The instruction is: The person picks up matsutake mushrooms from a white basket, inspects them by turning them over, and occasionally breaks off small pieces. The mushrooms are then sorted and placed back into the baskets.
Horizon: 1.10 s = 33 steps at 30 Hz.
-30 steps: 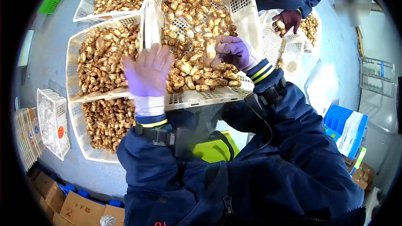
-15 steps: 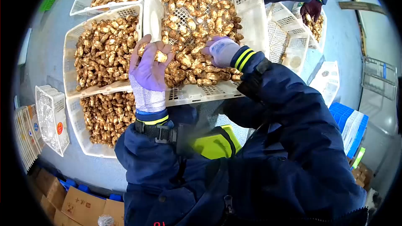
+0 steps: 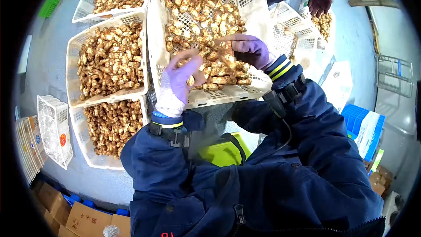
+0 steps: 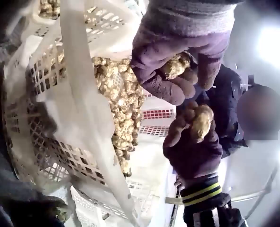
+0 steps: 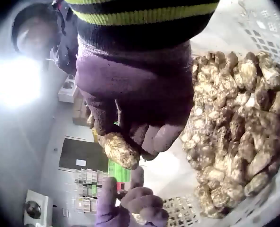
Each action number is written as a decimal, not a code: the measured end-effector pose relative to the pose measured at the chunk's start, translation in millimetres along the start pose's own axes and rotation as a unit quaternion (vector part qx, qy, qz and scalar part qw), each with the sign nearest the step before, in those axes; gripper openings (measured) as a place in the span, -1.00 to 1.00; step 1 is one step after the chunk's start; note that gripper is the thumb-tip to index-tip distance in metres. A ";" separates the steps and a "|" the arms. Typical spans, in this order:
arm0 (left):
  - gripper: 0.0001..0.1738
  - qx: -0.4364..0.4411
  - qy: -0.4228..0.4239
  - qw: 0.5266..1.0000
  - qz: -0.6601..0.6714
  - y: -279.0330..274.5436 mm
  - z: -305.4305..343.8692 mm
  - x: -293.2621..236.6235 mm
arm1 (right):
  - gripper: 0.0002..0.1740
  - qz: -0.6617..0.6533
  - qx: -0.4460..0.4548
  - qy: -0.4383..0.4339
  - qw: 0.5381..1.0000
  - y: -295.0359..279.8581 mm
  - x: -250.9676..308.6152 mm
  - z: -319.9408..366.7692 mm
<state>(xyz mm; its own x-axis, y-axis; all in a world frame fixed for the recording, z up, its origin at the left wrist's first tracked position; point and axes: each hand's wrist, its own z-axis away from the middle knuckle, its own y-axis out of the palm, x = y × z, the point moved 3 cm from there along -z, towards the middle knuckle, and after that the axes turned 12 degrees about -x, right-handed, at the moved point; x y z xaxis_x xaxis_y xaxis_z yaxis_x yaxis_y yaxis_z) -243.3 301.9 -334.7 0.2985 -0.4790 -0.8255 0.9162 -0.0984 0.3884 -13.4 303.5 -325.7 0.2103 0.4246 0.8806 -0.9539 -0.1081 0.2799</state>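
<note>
Brown-and-cream knobbly pieces [image 3: 219, 80] lie heaped in a large white perforated crate [image 3: 258, 15]. Over its front left part is my gloved left hand [image 3: 177, 79], whose curled fingers grip one piece [image 4: 177, 66], plain in the left wrist view. To the right, my gloved right hand [image 3: 253, 52] is above the heap. It pinches another piece [image 5: 120, 151] between thumb and fingers, as the right wrist view shows. The two hands [image 4: 182, 56] [image 4: 194, 151] face each other a short way apart. In the right wrist view, the left hand's piece is mostly hidden by its fingers.
More white crates [image 3: 70, 66] of such pieces stand at the left. Another person's gloved hand [image 3: 320, 3] is over a crate at the upper right. Blue crates [image 3: 356, 118] stand at the right, cardboard boxes [image 3: 85, 219] at the lower left.
My left hand, spread a second ago, gripped a piece half a second ago and has since moved right. My right hand reached down to the heap and has come back up with a piece.
</note>
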 end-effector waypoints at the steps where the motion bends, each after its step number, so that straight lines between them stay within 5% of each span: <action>1: -0.61 0.004 -0.029 0.999 -0.016 11.4 6.4 -5.2 | -0.54 -0.013 -0.026 -0.015 0.999 12.4 4.0 4.1; 4: -0.58 0.036 -0.086 0.996 0.003 21.3 9.6 -4.2 | -0.40 0.045 -0.006 -0.101 0.994 23.4 5.0 7.7; 8: -0.68 0.098 -0.076 0.992 -0.033 27.2 18.1 -9.9 | -0.43 -0.027 -0.078 -0.119 0.989 37.7 -3.9 16.6; 9: -0.69 0.102 -0.072 0.991 -0.051 32.9 21.0 -11.1 | -0.48 0.082 -0.051 -0.104 0.990 35.1 3.6 21.3; 10: -0.69 0.105 -0.069 0.990 -0.069 35.2 22.4 -11.0 | -0.54 -0.013 -0.041 -0.084 0.996 37.9 -6.3 15.5; 12: -0.72 0.054 -0.017 0.995 -0.088 27.8 17.8 -2.7 | -0.54 0.078 -0.051 -0.098 0.991 36.9 -0.1 15.5; 15: -0.65 -0.098 -0.030 0.993 -0.060 23.3 16.0 1.4 | -0.46 0.085 -0.129 0.005 0.988 37.8 6.7 15.9; 18: -0.62 -0.133 0.201 0.912 -0.333 23.7 9.8 0.1 | -0.55 0.083 -0.085 0.039 0.992 50.2 16.7 21.3; 23: -0.48 -0.098 0.283 0.883 -0.363 30.4 11.8 0.2 | -0.57 0.108 -0.148 0.025 0.983 45.7 10.3 16.4; 27: -0.49 -0.030 -0.053 0.997 -0.054 23.7 11.0 2.2 | -0.49 0.035 -0.119 -0.024 0.992 34.8 16.6 17.5; 29: -0.49 0.057 0.185 0.972 -0.134 13.6 4.3 6.5 | -0.48 0.037 -0.128 -0.021 0.991 28.9 18.2 16.2; 30: -0.51 0.003 -0.068 0.997 0.042 20.0 10.0 5.6 | -0.48 0.032 -0.128 -0.013 0.991 25.6 15.7 14.8; 33: -0.60 -0.003 -0.044 0.999 -0.010 24.0 12.1 1.0 | -0.46 0.028 -0.129 -0.019 0.991 21.2 12.4 13.3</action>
<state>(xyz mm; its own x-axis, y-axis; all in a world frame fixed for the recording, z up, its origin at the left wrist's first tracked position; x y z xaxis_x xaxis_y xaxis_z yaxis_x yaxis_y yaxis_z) -224.2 288.6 -321.2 0.2562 -0.5526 -0.7931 0.9233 -0.1029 0.3700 -28.2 294.4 -303.7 0.1585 0.3901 0.9070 -0.9863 0.1047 0.1274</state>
